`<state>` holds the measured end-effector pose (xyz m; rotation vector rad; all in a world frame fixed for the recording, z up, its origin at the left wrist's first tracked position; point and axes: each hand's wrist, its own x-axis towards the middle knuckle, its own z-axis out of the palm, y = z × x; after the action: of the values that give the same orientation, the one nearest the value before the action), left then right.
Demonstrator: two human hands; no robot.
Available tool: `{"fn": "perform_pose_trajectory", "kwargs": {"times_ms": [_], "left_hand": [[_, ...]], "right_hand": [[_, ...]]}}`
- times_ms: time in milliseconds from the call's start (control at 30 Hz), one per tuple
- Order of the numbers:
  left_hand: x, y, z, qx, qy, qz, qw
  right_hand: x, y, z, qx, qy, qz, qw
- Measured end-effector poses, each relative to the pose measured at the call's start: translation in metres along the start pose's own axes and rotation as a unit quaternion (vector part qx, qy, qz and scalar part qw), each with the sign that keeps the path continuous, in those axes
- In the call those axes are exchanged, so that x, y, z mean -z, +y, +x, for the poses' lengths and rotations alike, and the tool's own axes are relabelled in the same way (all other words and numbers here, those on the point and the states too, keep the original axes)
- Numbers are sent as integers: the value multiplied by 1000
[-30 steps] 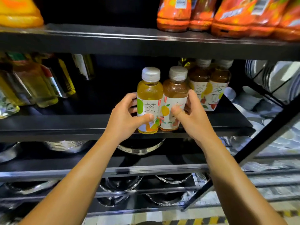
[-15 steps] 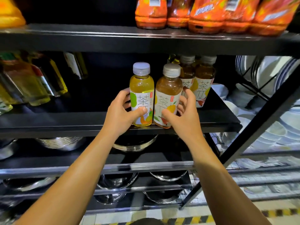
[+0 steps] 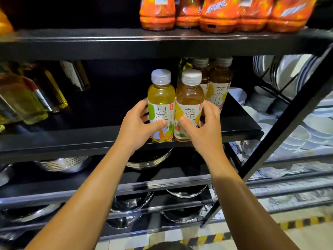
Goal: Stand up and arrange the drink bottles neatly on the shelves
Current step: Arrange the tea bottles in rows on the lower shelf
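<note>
From my head camera, my left hand [image 3: 138,127] wraps the yellow-green tea bottle [image 3: 161,105], thumb across its label. My right hand [image 3: 203,129] clasps the amber tea bottle [image 3: 189,105] the same way. Both bottles stand upright, touching side by side at the front edge of the black middle shelf [image 3: 72,139]. Two more tea bottles [image 3: 219,83] stand just behind them. Orange bottles [image 3: 216,15] line the shelf above.

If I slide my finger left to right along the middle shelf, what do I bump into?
Tilted oil bottles → left hand → yellow tea bottle → amber tea bottle → right hand → white dishes past the shelf.
</note>
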<state>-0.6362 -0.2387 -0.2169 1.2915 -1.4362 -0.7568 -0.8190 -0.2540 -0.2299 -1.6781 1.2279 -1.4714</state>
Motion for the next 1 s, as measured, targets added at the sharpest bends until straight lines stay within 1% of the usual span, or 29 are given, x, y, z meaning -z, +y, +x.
{"fn": "perform_pose_trajectory", "kwargs": {"times_ms": [167, 300, 400, 467, 667, 833, 1000], "left_hand": [[-37, 14, -3, -26, -13, -7, 1000], [-79, 22, 3, -40, 0, 14, 999], [-106, 25, 13, -39, 37, 73, 996], [-117, 25, 18, -34, 62, 108, 992], [-126, 18, 25, -24, 105, 137, 985], [-129, 15, 27, -26, 120, 146, 982], [-131, 14, 30, -9, 126, 161, 979]], "right_hand": [[41, 2, -2, -1, 10, 28, 1000], [71, 16, 7, -20, 45, 11, 999], [87, 25, 17, -26, 54, -1, 998], [95, 29, 25, -25, 43, -15, 999], [93, 38, 39, -3, 17, -51, 999], [89, 43, 44, -5, 16, -63, 998], [88, 46, 48, -7, 13, -81, 997]]}}
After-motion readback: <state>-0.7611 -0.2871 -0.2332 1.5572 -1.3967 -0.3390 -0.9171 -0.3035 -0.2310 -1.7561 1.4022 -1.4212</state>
